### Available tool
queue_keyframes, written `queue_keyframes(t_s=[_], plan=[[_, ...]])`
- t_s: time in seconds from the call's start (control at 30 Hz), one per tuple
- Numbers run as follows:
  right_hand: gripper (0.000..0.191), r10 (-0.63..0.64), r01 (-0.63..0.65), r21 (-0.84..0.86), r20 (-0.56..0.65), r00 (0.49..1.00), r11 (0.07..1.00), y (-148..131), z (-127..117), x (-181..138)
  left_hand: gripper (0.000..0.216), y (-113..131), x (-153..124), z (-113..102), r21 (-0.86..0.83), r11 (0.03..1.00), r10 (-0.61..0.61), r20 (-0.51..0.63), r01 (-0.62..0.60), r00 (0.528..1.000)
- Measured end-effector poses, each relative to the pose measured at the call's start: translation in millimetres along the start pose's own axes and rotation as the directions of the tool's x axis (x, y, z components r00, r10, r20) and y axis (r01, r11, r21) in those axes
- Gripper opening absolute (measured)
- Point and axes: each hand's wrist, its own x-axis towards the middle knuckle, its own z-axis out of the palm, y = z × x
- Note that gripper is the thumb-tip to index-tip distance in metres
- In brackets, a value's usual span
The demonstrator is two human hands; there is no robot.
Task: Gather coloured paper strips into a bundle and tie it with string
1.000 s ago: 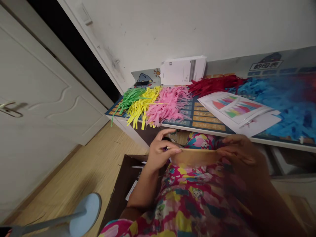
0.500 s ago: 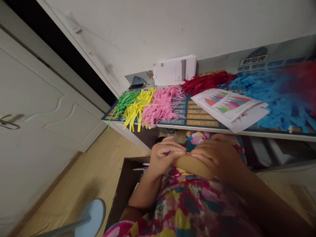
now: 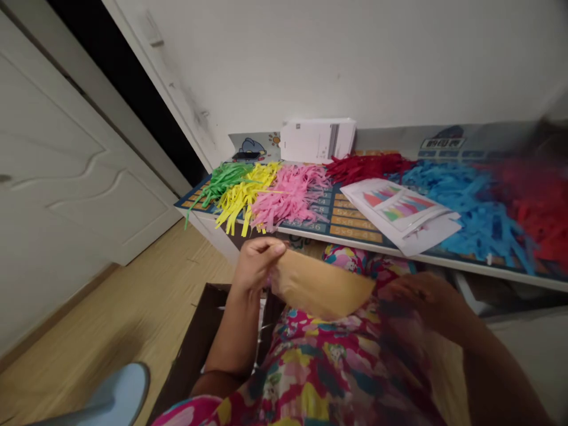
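A tan, paper-like sheet with a rounded lower edge hangs over my lap, slightly blurred. My left hand pinches its upper left corner between thumb and fingers. Near the sheet's right tip is my right hand, smeared by motion and dark, so I cannot make out whether its fingers touch the sheet or hold anything. Beyond the hands, fringed paper strips lie in heaps along the table: green, yellow, pink, dark red, blue and red.
A white packet with a printed coloured picture lies on the table. A stack of white cards leans on the wall. A brown cardboard box stands at my left, near a light-blue round object and a white door.
My hands have moved apart, the left one to the left and the right one to the right. The tan sheet now shows spread out from my left hand. The camera view has shifted.
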Motion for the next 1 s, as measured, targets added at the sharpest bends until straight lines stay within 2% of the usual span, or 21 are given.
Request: queue_keyframes(t_s=[0.07,0.1,0.17,0.23,0.27,0.33,0.37,0.47,0.5,0.57,0.63,0.77,0.87,1.0], plan=[[0.034,-0.097,0.098,0.009,-0.117,0.988,0.995,-9.1,-3.8,13.1,0.049,-1.4,12.0,10.9,-0.019,0.997,-0.076,0.185,0.081,0.980],[0.038,-0.191,0.196,0.012,-0.159,0.969,0.981,-18.8,-5.0,22.8,0.050,-2.3,19.0,21.5,-0.012,0.994,-0.102,0.298,0.110,0.949],[0.041,-0.397,0.409,0.025,-0.186,0.899,0.912,-43.4,-7.3,45.5,0.056,-4.5,33.2,49.5,-0.028,0.989,-0.110,0.504,0.143,0.857],[0.029,-0.514,0.530,0.069,-0.173,0.840,0.845,-65.2,-11.7,67.4,0.059,-7.6,45.1,77.3,-0.043,0.994,-0.059,0.565,0.101,0.823],[0.022,-0.533,0.552,0.108,-0.165,0.830,0.827,-72.0,-15.1,76.1,0.057,-9.3,49.5,87.4,-0.046,0.996,-0.032,0.569,0.071,0.822],[0.021,-0.499,0.518,0.184,-0.143,0.855,0.835,-75.5,-24.1,86.8,0.051,-11.6,54.4,94.4,-0.037,0.999,0.003,0.543,0.020,0.839],[0.025,-0.458,0.478,0.199,-0.140,0.878,0.855,-73.0,-29.3,88.6,0.049,-11.8,54.8,90.7,-0.039,0.999,0.019,0.498,0.001,0.867],[0.030,-0.316,0.338,0.131,-0.163,0.935,0.932,-59.2,-43.2,84.5,0.063,-6.5,46.3,60.4,-0.096,0.995,0.067,0.278,-0.041,0.958],[0.031,-0.282,0.299,0.089,-0.166,0.945,0.950,-55.5,-46.3,82.1,0.070,-2.9,40.0,48.7,-0.122,0.991,0.085,0.246,-0.056,0.966],[0.034,-0.240,0.249,0.036,-0.159,0.958,0.968,-52.0,-49.5,78.7,0.077,5.9,23.5,31.0,-0.101,0.989,0.133,0.262,-0.110,0.956],[0.038,-0.212,0.218,0.028,-0.142,0.967,0.976,-52.7,-49.3,78.2,0.067,14.6,5.8,24.6,0.013,0.987,0.150,0.270,-0.159,0.951],[0.040,-0.173,0.179,0.101,-0.068,0.983,0.979,-57.0,-46.9,80.7,0.028,21.9,-15.1,32.4,0.223,0.959,0.143,0.148,-0.174,0.979],[0.038,-0.089,0.093,0.187,-0.034,0.995,0.978,-55.8,-47.1,79.7,0.028,17.8,-16.0,35.5,0.197,0.973,0.105,0.075,-0.118,0.992],[0.050,0.101,-0.076,0.285,-0.072,0.992,0.955,-50.2,-46.5,72.4,0.031,11.6,-13.7,33.8,0.104,0.994,0.041,0.007,-0.042,0.999]])
